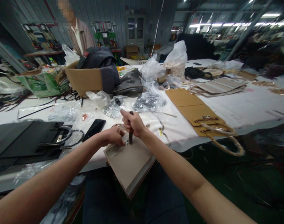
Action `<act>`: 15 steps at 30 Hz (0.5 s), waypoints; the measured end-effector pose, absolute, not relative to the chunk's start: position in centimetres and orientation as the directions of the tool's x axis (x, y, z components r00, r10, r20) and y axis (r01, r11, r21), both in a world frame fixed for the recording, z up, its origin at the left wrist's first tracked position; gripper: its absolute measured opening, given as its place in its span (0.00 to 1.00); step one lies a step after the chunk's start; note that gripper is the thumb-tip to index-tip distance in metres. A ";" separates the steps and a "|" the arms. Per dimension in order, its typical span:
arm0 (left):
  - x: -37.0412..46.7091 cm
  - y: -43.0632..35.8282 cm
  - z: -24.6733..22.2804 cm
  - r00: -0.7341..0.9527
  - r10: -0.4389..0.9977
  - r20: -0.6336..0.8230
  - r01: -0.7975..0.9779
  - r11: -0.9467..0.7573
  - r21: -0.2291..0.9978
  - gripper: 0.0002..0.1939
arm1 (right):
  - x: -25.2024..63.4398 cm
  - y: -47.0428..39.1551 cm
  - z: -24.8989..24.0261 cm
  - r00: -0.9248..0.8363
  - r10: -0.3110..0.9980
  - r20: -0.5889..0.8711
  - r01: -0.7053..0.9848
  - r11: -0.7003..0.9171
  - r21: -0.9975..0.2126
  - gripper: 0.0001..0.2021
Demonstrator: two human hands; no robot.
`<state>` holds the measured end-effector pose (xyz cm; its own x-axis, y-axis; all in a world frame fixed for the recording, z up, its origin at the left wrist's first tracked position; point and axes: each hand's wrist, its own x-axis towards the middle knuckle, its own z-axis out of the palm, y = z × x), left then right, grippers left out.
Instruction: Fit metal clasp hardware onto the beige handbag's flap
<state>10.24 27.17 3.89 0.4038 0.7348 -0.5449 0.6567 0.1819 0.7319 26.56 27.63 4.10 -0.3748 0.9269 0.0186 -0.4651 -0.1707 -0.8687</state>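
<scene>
Workpiece [132, 165] sits at front edge of table [256, 105]. Phone [95, 128] left of it, one bag [20, 140] further left, another bag [191, 107] right. Carton [86, 80] behind phone.

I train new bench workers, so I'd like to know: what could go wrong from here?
The dark tool in the right hand stands close to the left hand; a slip might catch the fingers.
The taupe panel juts past the edge of the white table, so it could tip under pressure.
The mustard-brown bag's looped handle overhangs too and might get snagged.
</scene>
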 end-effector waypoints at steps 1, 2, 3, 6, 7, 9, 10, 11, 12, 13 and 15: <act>10.2 27.1 3.9 0.415 0.707 -0.573 0.659 0.201 0.725 0.14 | 27.2 26.9 4.0 -0.321 0.943 0.090 -0.525 -0.098 -0.845 0.37; 10.2 27.1 4.0 0.427 0.683 -0.592 0.657 0.215 0.723 0.14 | 27.8 26.1 4.0 -0.259 0.954 0.148 -0.568 -0.027 -0.823 0.38; 10.1 27.0 4.1 0.436 0.671 -0.600 0.653 0.223 0.724 0.14 | 28.2 25.4 3.9 -0.199 0.961 0.190 -0.596 0.035 -0.802 0.38; 10.2 26.8 4.3 0.431 0.689 -0.582 0.643 0.218 0.734 0.13 | 28.5 23.8 3.6 -0.088 0.964 0.251 -0.625 0.143 -0.767 0.37; 10.2 26.7 4.4 0.427 0.696 -0.577 0.639 0.219 0.737 0.12 | 28.3 23.6 3.5 -0.072 0.963 0.261 -0.625 0.160 -0.764 0.36; 10.2 26.5 4.4 0.422 0.706 -0.568 0.631 0.222 0.743 0.13 | 27.9 23.3 3.3 -0.062 0.959 0.275 -0.613 0.181 -0.769 0.36; 10.2 26.4 4.3 0.428 0.708 -0.561 0.622 0.219 0.751 0.13 | 27.7 23.3 3.2 -0.067 0.957 0.282 -0.605 0.186 -0.775 0.36; 10.1 26.3 4.2 0.441 0.709 -0.550 0.611 0.212 0.762 0.13 | 27.4 23.3 3.1 -0.077 0.955 0.288 -0.593 0.188 -0.783 0.36; 9.9 26.3 4.0 0.456 0.709 -0.538 0.598 0.203 0.775 0.13 | 27.2 23.2 2.9 -0.082 0.953 0.293 -0.578 0.194 -0.793 0.36; 9.8 26.2 3.8 0.473 0.710 -0.522 0.585 0.191 0.789 0.12 | 26.9 23.2 2.7 -0.079 0.951 0.300 -0.555 0.208 -0.805 0.35; 9.6 26.2 3.5 0.494 0.727 -0.477 0.561 0.153 0.814 0.12 | 26.5 23.2 2.3 -0.061 0.945 0.322 -0.475 0.257 -0.842 0.35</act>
